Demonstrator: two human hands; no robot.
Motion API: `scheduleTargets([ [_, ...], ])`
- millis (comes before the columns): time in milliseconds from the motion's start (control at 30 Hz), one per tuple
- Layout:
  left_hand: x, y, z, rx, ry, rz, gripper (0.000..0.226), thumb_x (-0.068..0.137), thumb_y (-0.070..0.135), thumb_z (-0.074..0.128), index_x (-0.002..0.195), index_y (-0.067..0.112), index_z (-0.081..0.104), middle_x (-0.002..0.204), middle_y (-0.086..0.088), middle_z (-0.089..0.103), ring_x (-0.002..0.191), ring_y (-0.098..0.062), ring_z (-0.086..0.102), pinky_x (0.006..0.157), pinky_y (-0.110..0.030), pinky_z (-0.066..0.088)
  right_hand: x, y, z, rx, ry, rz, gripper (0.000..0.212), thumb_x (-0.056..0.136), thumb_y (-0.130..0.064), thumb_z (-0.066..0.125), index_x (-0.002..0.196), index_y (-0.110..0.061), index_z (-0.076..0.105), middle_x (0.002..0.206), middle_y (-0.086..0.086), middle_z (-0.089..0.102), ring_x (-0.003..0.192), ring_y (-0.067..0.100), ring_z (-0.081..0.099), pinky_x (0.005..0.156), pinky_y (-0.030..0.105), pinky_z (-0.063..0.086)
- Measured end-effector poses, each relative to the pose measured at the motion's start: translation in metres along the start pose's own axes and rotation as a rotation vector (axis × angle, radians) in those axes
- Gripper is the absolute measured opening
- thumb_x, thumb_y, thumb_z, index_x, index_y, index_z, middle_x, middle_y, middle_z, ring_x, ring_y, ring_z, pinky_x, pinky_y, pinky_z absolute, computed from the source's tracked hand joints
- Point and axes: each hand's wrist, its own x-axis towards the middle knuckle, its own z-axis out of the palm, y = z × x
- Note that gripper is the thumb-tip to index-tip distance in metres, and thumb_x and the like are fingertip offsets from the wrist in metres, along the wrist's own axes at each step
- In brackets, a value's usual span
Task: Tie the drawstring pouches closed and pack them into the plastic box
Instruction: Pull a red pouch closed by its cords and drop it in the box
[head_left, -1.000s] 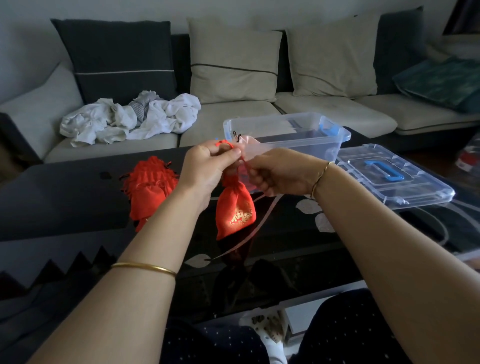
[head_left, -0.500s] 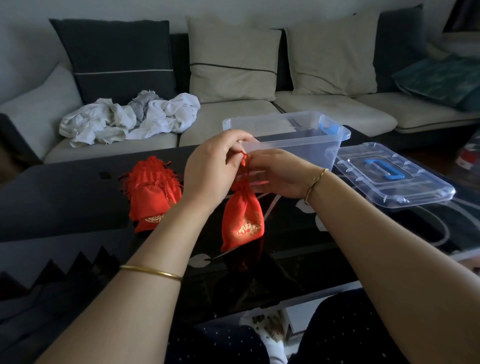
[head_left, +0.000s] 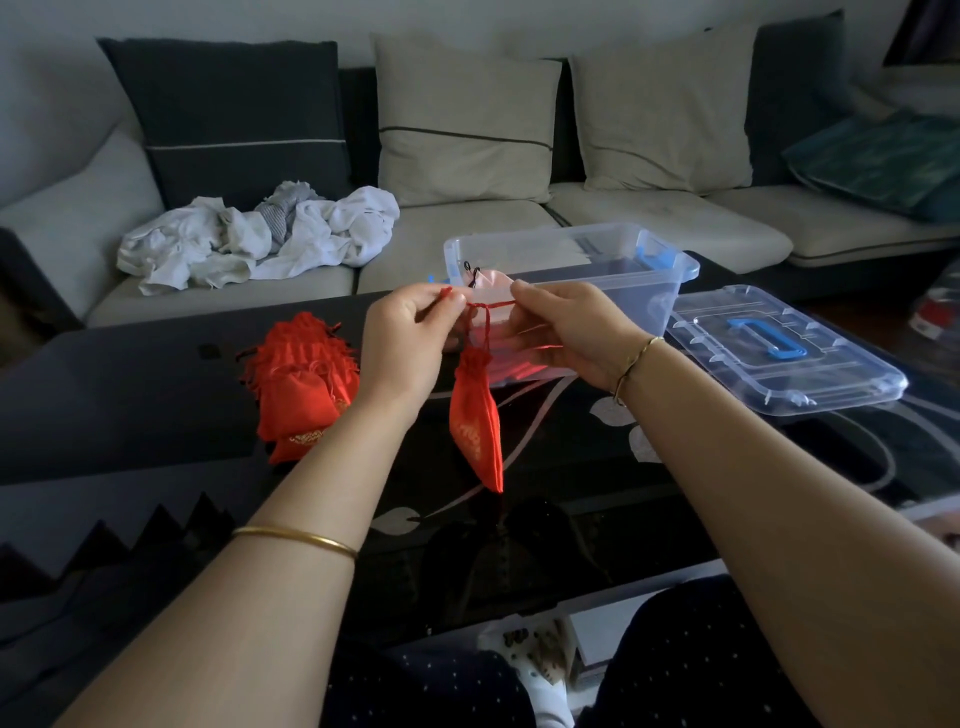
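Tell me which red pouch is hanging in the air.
The pouch dangling by its drawstring, which the left hand and right hand pinch. The heap of pouches to its left lies on the table.

Home living room: grey sofa (head_left: 467, 228) with cushions (head_left: 467, 119) (crumpled laundry (head_left: 249, 234) on it), glossy black worktop (head_left: 130, 395) in front.

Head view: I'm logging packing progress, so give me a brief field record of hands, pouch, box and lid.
left hand: pinches the drawstring
right hand: pinches the drawstring's other end
held pouch: red, hangs from the drawstring above the table
pouch pile: red, on the table, left of the hands
plastic box: open, behind the hands
lid: flat on the table, right of the box
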Motion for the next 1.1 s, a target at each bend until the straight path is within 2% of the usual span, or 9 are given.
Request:
scheduleTargets([
  [100, 0.001, -0.002, -0.001, 0.003, 0.038, -0.121, 0.024, 0.097, 0.019, 0.047, 0.083, 0.015, 0.066, 0.077, 0.002, 0.068, 0.066, -0.006, 0.064, 0.059, -0.019, 0.051, 0.0, -0.001, 0.002, 0.116, 0.074, 0.036, 0.037, 0.095, -0.03, 0.051, 0.064, -0.011, 0.053, 0.073, 0.005, 0.063, 0.059, 0.013, 0.058, 0.056, 0.022, 0.047],
  [233, 0.003, -0.006, 0.0, 0.044, 0.098, -0.31, 0.033, 0.098, 0.023, 0.042, 0.071, 0.011, 0.057, 0.074, -0.001, 0.064, 0.071, -0.016, 0.059, 0.062, -0.026, 0.047, 0.003, 0.001, 0.004, 0.533, 0.035, 0.115, 0.038, 0.095, -0.023, 0.049, 0.059, -0.011, 0.045, 0.075, 0.006, 0.062, 0.051, 0.01, 0.057, 0.051, 0.021, 0.048],
  [333, 0.004, 0.0, 0.003, -0.192, 0.138, -0.519, 0.036, 0.097, 0.021, 0.041, 0.062, 0.013, 0.048, 0.072, -0.001, 0.066, 0.075, -0.017, 0.063, 0.067, -0.028, 0.047, 0.006, 0.007, 0.005, 0.807, -0.054, 0.155, 0.04, 0.096, -0.024, 0.045, 0.058, -0.012, 0.046, 0.077, 0.007, 0.068, 0.055, 0.01, 0.062, 0.051, 0.019, 0.051],
  [467, 0.003, 0.009, 0.006, -0.704, 0.109, -0.578, 0.038, 0.099, 0.018, 0.036, 0.06, 0.016, 0.037, 0.06, 0.002, 0.067, 0.066, -0.013, 0.067, 0.068, -0.027, 0.048, 0.007, 0.011, 0.007, 0.684, -0.008, 0.204, 0.038, 0.096, -0.029, 0.046, 0.061, -0.015, 0.045, 0.055, -0.001, 0.056, 0.046, 0.009, 0.054, 0.046, 0.018, 0.046],
  [600, 0.011, 0.009, -0.001, -0.941, 0.223, -0.607, 0.038, 0.098, 0.016, 0.035, 0.061, 0.014, 0.035, 0.041, 0.002, 0.043, 0.038, -0.012, 0.046, 0.065, -0.031, 0.054, 0.009, 0.019, -0.005, 0.559, 0.072, 0.267, 0.037, 0.097, -0.026, 0.045, 0.061, -0.017, 0.041, 0.052, -0.002, 0.047, 0.043, 0.008, 0.043, 0.043, 0.018, 0.04],
  [700, 0.01, 0.012, 0.005, -0.863, 0.198, -0.625, 0.036, 0.097, 0.013, 0.036, 0.061, 0.013, 0.035, 0.044, 0.001, 0.038, 0.04, -0.012, 0.035, 0.053, -0.027, 0.054, 0.009, 0.022, -0.009, 0.444, 0.141, 0.256, 0.037, 0.096, -0.024, 0.047, 0.061, -0.016, 0.041, 0.055, 0.0, 0.046, 0.046, 0.01, 0.042, 0.044, 0.019, 0.039],
  [833, 0.005, 0.008, 0.008, -0.375, -0.008, -0.518, 0.033, 0.097, 0.018, 0.047, 0.067, 0.008, 0.054, 0.056, -0.001, 0.047, 0.045, -0.01, 0.043, 0.049, -0.025, 0.051, 0.007, 0.012, -0.005, 0.377, 0.183, 0.138, 0.034, 0.095, -0.024, 0.051, 0.063, -0.012, 0.05, 0.056, 0.003, 0.056, 0.046, 0.012, 0.049, 0.047, 0.021, 0.043],
  [967, 0.002, 0.005, 0.002, -0.046, -0.265, -0.335, 0.022, 0.089, 0.024, 0.063, 0.074, 0.008, 0.066, 0.065, -0.006, 0.057, 0.056, -0.012, 0.052, 0.059, -0.026, 0.049, 0.002, -0.003, 0.004, 0.31, 0.084, -0.009, 0.032, 0.095, -0.026, 0.051, 0.068, -0.009, 0.054, 0.072, 0.007, 0.068, 0.047, 0.01, 0.051, 0.045, 0.019, 0.043],
  [1100, 0.002, 0.007, 0.003, 0.053, -0.312, -0.259, 0.013, 0.086, 0.02, 0.067, 0.074, 0.013, 0.068, 0.062, -0.004, 0.057, 0.055, -0.012, 0.051, 0.06, -0.027, 0.047, 0.002, -0.01, 0.017, 0.121, 0.083, -0.096, 0.035, 0.095, -0.031, 0.051, 0.069, -0.009, 0.059, 0.079, 0.009, 0.064, 0.048, 0.011, 0.046, 0.047, 0.022, 0.039],
])
